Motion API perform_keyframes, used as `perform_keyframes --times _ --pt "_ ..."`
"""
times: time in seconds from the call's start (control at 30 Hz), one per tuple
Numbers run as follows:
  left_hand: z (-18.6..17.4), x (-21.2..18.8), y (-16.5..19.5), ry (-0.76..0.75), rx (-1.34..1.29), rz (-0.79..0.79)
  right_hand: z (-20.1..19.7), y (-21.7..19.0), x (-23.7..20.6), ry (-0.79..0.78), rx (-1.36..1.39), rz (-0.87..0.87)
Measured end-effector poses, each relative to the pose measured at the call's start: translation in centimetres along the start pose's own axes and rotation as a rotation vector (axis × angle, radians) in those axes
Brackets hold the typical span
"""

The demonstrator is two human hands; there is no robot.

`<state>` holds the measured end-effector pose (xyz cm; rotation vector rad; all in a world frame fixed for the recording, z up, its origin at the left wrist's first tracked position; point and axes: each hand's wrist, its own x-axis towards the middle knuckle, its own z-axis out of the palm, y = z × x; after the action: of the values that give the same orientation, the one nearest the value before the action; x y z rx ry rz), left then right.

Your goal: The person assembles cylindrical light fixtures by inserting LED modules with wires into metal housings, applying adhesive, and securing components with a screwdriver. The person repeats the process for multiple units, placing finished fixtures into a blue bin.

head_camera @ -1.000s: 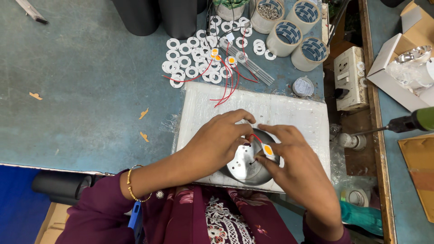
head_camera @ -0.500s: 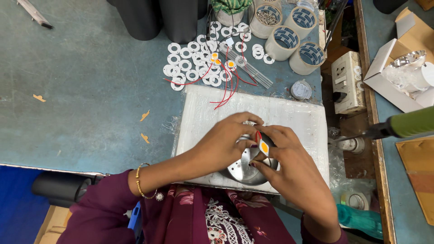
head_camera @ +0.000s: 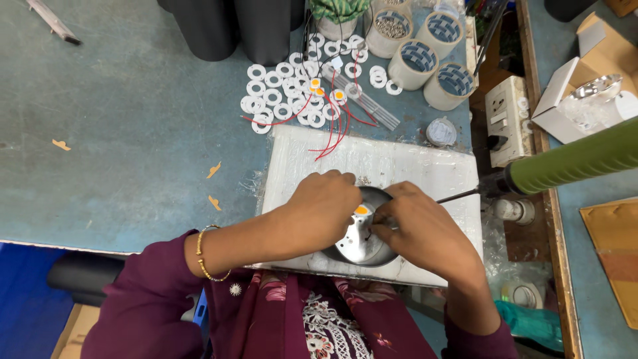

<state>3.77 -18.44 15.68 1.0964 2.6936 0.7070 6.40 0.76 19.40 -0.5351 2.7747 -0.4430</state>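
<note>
A round shiny metal plate (head_camera: pixel 359 247) with small holes lies on a white wrapped pad (head_camera: pixel 385 166) in front of me. My left hand (head_camera: pixel 325 206) curls over the plate's left rim and grips it. My right hand (head_camera: pixel 415 229) is closed over the plate's right side, its fingertips pinching at a small orange-yellow chip (head_camera: pixel 361 210) seated on the plate. The rest of the chip and whatever the right fingers hold is hidden under them.
A pile of white rings (head_camera: pixel 286 93) with red wires (head_camera: pixel 332 129) lies beyond the pad. Several tape rolls (head_camera: pixel 425 60) stand behind. A green-handled tool (head_camera: pixel 571 159) juts in from the right, its thin tip reaching toward my right hand. A white socket strip (head_camera: pixel 508 119) sits right.
The plate has been laid flatter on the pad. My right hand has shifted over the plate's right side, and the green tool now reaches much farther into view.
</note>
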Motion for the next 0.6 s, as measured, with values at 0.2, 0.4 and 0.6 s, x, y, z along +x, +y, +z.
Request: perform_keyframes --times 0.2,0.4,0.6 --pt "-3.1 -2.1 -0.5 0.180 -0.240 0.090 -1.2 -0.2 -0.6 -0.055 -0.028 0.028" --pt "-3.0 -2.1 -0.3 0.089 -0.230 -0.108 -3.1 -0.3 -3.3 0.109 0.031 -0.012" --pt "-1.1 0.6 -1.2 0.266 -0.388 0.197 -2.2 0.6 -4.4 0.228 0.010 -0.106"
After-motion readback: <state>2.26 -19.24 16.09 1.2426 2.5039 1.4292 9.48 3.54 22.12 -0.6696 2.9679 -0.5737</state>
